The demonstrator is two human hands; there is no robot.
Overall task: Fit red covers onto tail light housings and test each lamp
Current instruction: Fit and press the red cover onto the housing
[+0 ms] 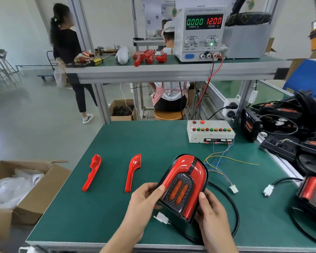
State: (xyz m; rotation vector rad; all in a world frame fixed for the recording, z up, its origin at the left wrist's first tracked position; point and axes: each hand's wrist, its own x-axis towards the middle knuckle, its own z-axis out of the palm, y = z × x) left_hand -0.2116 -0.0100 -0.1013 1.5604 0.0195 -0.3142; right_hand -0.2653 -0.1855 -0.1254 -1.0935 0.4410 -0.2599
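Note:
I hold a tail light [185, 183] above the green bench: black housing, red covers fitted on both sides, two orange lenses in the middle. My left hand [144, 199] grips its left lower edge, thumb on the red cover. My right hand [211, 212] grips the right lower edge, thumb against the cover. The lamp's black cable [232, 203] loops behind my right hand, and its white plug [161, 217] lies below the lamp. Two loose red covers [92, 172] [133, 172] lie on the mat to the left. The lamp looks unlit.
A white test box [211, 131] with coloured buttons sits at the back right, its thin wires ending in a white connector [233, 189]. A power supply [202, 33] on the shelf reads 0.000 A, 12.00 V. Black housings [285, 143] pile at right. An open carton [24, 189] stands left. People work behind.

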